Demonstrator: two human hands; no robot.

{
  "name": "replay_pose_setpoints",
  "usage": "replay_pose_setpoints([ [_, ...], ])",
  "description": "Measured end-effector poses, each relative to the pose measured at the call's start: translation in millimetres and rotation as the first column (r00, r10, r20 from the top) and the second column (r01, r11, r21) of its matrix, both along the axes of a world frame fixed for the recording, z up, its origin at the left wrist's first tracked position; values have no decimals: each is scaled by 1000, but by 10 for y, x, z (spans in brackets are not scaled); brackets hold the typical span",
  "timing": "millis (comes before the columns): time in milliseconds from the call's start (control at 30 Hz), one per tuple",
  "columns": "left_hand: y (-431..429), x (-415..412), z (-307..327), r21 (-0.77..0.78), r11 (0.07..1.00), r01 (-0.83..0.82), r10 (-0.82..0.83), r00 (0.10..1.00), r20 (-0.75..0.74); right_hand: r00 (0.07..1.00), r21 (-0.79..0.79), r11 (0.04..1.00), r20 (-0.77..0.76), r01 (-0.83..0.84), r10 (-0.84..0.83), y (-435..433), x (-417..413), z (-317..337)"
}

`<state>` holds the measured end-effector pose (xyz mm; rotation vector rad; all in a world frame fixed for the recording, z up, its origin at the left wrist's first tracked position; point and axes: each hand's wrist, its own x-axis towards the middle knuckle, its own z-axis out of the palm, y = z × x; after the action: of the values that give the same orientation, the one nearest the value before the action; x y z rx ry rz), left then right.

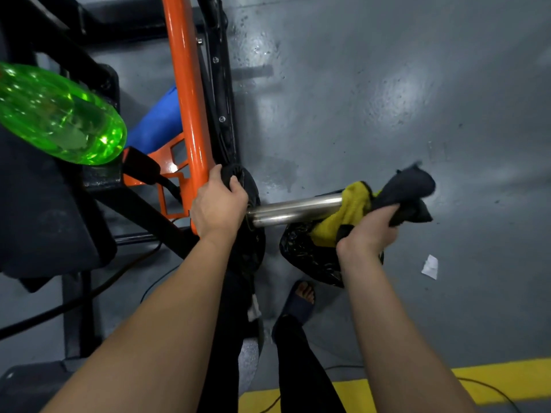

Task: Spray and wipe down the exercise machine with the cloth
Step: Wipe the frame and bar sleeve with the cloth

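The exercise machine has an orange upright (185, 93), a black frame and a chrome sleeve bar (295, 208) sticking out to the right. My left hand (219, 204) grips the black weight plate (247, 186) at the base of the bar. My right hand (369, 234) grips a yellow and dark grey cloth (357, 204) bunched around the bar's outer end, which it hides. A green translucent spray bottle (56, 114) lies on the black seat pad (44, 216) at the left.
A black plastic bag (307, 257) lies on the grey floor under the bar. A blue roller (158, 123) sits behind the orange upright. My sandalled foot (301, 299) stands near the bag. A paper scrap (430, 266) and a yellow floor line (447, 386) are at the right.
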<state>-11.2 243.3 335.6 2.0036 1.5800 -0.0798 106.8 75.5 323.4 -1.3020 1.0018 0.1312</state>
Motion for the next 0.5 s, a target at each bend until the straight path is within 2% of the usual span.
replay_pose_setpoints([
  [67, 16, -19, -21, -33, 998, -50, 51, 998, 49, 979, -253, 959, 126, -126, 162, 110, -91, -20],
  [100, 28, -28, -44, -57, 996, -74, 78, 994, 79, 929, -407, 886, 186, -223, 319, 152, -171, -76],
  [133, 42, -42, -69, -84, 992, -96, 104, 989, 106, 815, -582, 732, 192, -354, 547, 185, -266, -153],
  [167, 54, -61, -81, -107, 988, -115, 129, 983, 127, 628, -774, 453, 92, -443, 772, 200, -362, -263],
  [200, 60, -76, -83, -126, 984, -129, 147, 979, 143, 429, -895, 145, -56, -421, 902, 208, -447, -384],
  [233, 52, -81, -71, -141, 980, -138, 159, 975, 156, 250, -926, -78, -180, -371, 951, 212, -524, -472],
  [267, 43, -76, -53, -147, 979, -137, 161, 973, 164, 100, -914, -218, -266, -343, 959, 237, -583, -522],
  [300, 40, -70, -32, -154, 978, -139, 164, 972, 168, -15, -892, -313, -326, -328, 945, 293, -628, -527],
  [333, 39, -74, -23, -159, 977, -143, 171, 970, 175, -84, -865, -388, -382, -319, 920, 372, -659, -517],
  [400, 25, -79, -10, -165, 976, -144, 174, 967, 188, -116, -789, -516, -509, -334, 853, 607, -662, -404],
  [433, 14, -72, -12, -163, 977, -137, 167, 968, 189, -122, -722, -568, -572, -395, 811, 739, -623, -331],
  [500, 25, -95, -40, -157, 979, -129, 159, 968, 195, -153, -568, -601, -643, -562, 751, 1024, -476, -251],
])
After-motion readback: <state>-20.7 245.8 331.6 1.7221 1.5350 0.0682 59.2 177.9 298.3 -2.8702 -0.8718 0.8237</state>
